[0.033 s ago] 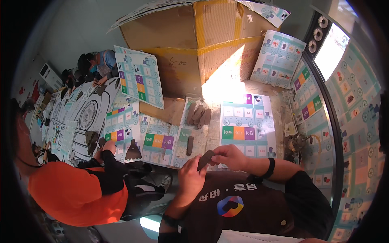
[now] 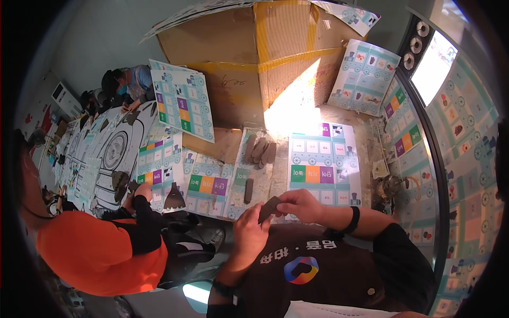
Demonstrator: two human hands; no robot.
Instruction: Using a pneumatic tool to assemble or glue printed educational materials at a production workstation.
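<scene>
Close to my body, at the table's near edge, a small flat dark brown piece, possibly clay (image 2: 269,209), is held between both hands. My left hand (image 2: 251,229) closes its fingers around the lower left side. On the upper right end, my right hand (image 2: 299,205) pinches it with thumb and fingers. Just beyond my left hand lies a narrow brown bar (image 2: 248,191). Farther back, several brown rounded strips (image 2: 260,150) overlap in a pile. A printed sheet (image 2: 324,159) with coloured squares lies beyond my right hand.
A large taped cardboard box (image 2: 212,45) stands at the back. To my left, a person in orange (image 2: 106,254) handles dark pieces near a fan-shaped brown piece (image 2: 174,197). Another person (image 2: 127,87) leans over a long table with line drawings (image 2: 114,148). Printed sheets cover the right wall.
</scene>
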